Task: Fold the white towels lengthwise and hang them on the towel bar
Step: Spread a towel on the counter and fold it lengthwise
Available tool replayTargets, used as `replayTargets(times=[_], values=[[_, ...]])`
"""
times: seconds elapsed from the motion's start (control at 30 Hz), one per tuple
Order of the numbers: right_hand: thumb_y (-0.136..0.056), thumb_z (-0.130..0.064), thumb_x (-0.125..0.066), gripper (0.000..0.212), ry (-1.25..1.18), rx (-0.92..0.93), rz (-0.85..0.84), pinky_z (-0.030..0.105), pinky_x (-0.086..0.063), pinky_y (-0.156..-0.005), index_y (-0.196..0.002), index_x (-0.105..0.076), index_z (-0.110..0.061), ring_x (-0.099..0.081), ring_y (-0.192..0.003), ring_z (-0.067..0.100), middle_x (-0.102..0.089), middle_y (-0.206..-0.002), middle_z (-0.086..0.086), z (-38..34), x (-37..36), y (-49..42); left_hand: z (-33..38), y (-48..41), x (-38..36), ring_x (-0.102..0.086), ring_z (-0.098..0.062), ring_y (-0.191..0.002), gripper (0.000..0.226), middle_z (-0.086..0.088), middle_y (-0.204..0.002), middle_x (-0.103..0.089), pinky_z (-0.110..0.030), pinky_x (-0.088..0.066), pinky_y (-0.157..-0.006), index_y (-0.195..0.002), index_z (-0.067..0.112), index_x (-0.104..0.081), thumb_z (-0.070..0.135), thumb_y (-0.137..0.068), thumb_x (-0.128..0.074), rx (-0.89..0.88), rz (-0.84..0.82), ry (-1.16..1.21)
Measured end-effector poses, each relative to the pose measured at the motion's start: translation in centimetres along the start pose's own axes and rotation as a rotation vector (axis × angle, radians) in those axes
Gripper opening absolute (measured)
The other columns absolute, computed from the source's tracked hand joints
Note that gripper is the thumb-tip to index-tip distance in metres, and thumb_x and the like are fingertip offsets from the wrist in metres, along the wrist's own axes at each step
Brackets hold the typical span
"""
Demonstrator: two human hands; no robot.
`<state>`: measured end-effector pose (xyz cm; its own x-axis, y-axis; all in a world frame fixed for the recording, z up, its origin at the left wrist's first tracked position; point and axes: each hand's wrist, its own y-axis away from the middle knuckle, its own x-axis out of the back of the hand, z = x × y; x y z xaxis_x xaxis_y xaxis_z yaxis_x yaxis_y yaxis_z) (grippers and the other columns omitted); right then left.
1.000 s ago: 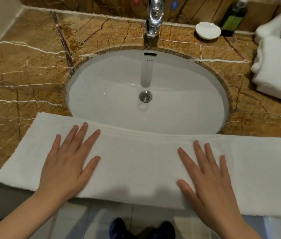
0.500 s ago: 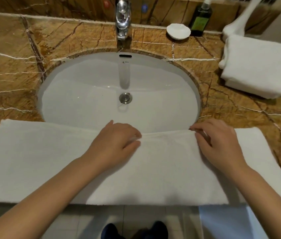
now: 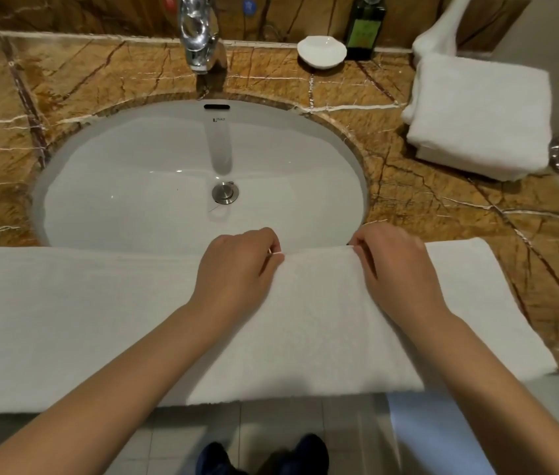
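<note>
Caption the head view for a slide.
Left hand and right hand pinch the far edge of the white towel by the sink.

Basin (image 3: pixel 134 186) open; faucet (image 3: pixel 199 39), folded towels (image 3: pixel 480 114) behind.

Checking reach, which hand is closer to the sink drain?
Left. The left hand pinches the towel edge just in front of the drain; the right hand pinches it farther to the right.

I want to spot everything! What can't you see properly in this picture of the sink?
Head view only.
Towel bar: not in view.
Faucet: top cut off by the upper edge.
Green bottle: cap cut off there too; label blurred.
White towel: left end runs past the left edge.
Left hand, right hand: curled fingertips mostly hidden by the hands themselves where they pinch the towel.
</note>
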<state>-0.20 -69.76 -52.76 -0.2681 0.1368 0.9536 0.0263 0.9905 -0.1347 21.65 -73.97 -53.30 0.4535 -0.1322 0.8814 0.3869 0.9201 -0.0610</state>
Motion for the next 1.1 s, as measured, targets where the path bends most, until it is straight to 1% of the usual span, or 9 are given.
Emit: replayTargets(times=[0.17,0.23,0.33,0.4,0.5,0.7,0.87,1.0,1.1], values=[[-0.093,-0.018,-0.047,0.021,-0.058,-0.093,0.172,0.038,-0.037,-0.095,-0.109,-0.060,-0.018,-0.051,-0.108,0.020,-0.058,-0.113,0.001,-0.4,0.6,2.6,3.1,2.1,-0.6,-0.056,-0.026,-0.088,0.017,-0.001,-0.099,-0.063,-0.037,-0.040,-0.079,-0.100,0.017,-0.061,0.020,-0.088,-0.050,-0.120,0.076,-0.102],[-0.095,-0.026,-0.040,0.029,-0.068,-0.118,0.070,0.044,-0.031,-0.107,-0.120,-0.055,-0.021,-0.044,-0.123,0.019,-0.053,-0.128,0.001,-0.2,0.7,4.6,4.8,3.7,-1.2,-0.056,-0.025,-0.111,0.033,-0.003,-0.121,-0.061,-0.040,-0.035,-0.098,-0.116,0.018,-0.061,0.029,-0.092,-0.042,-0.164,0.019,-0.105],[-0.097,-0.049,-0.017,0.053,0.028,-0.160,-0.162,0.040,0.001,-0.119,-0.148,-0.022,-0.035,-0.007,-0.147,0.011,-0.017,-0.158,-0.010,1.2,0.4,6.6,5.5,4.9,-2.9,-0.042,-0.023,-0.135,0.052,-0.003,-0.146,-0.045,-0.043,-0.020,-0.109,-0.140,0.023,-0.045,0.044,-0.095,-0.027,-0.149,-0.138,-0.212],[-0.094,-0.056,-0.006,0.058,0.064,-0.186,-0.215,0.037,0.011,-0.118,-0.150,-0.004,-0.040,0.010,-0.146,0.008,0.004,-0.157,-0.015,2.5,0.5,6.5,5.4,4.8,-3.8,-0.033,-0.023,-0.140,0.056,-0.001,-0.153,-0.034,-0.045,-0.015,-0.111,-0.147,0.027,-0.033,0.048,-0.096,-0.022,-0.138,-0.193,-0.254],[-0.093,-0.058,-0.002,0.059,0.091,-0.192,-0.232,0.039,0.012,-0.118,-0.149,0.005,-0.042,0.015,-0.145,0.008,0.011,-0.156,-0.016,3.5,0.9,6.4,5.7,4.7,-4.1,-0.029,-0.023,-0.142,0.057,-0.001,-0.155,-0.028,-0.045,-0.014,-0.111,-0.149,0.027,-0.027,0.050,-0.097,-0.017,-0.151,-0.237,-0.268],[-0.092,-0.059,-0.007,0.061,0.080,-0.179,-0.250,0.042,0.009,-0.118,-0.150,-0.006,-0.039,0.010,-0.146,0.010,0.000,-0.160,-0.011,5.2,1.9,6.8,2.5,4.7,-0.1,-0.046,-0.025,-0.131,0.055,-0.003,-0.140,-0.051,-0.048,-0.027,-0.110,-0.139,0.026,-0.045,0.051,-0.094,-0.024,-0.100,-0.212,-0.206],[-0.088,-0.046,-0.033,0.051,-0.086,-0.141,-0.118,0.057,-0.020,-0.112,-0.130,-0.052,-0.022,-0.036,-0.133,0.023,-0.045,-0.139,0.001,1.9,2.3,4.9,-6.8,3.2,7.4,-0.060,-0.005,-0.086,0.043,0.018,-0.090,-0.066,-0.037,-0.042,-0.092,-0.090,0.031,-0.064,0.061,-0.080,-0.034,0.154,-0.272,-0.014],[-0.088,-0.028,-0.045,0.029,-0.247,0.095,-0.157,0.041,-0.035,-0.100,-0.107,-0.066,-0.025,-0.053,-0.109,0.014,-0.063,-0.109,-0.008,-5.1,0.0,1.3,-11.5,3.0,10.6,-0.060,-0.002,-0.085,0.018,0.018,-0.092,-0.063,-0.031,-0.050,-0.079,-0.085,0.035,-0.064,0.052,-0.080,-0.061,0.261,-0.415,-0.054],[-0.087,-0.035,-0.035,0.036,-0.309,0.179,-0.282,0.045,-0.036,-0.100,-0.104,-0.066,-0.026,-0.055,-0.103,0.017,-0.064,-0.104,-0.008,-10.7,-2.3,-1.1,-14.1,3.1,11.5,-0.060,-0.006,-0.086,0.024,0.012,-0.096,-0.064,-0.033,-0.051,-0.080,-0.085,0.037,-0.061,0.056,-0.071,-0.065,0.299,-0.428,-0.093]])
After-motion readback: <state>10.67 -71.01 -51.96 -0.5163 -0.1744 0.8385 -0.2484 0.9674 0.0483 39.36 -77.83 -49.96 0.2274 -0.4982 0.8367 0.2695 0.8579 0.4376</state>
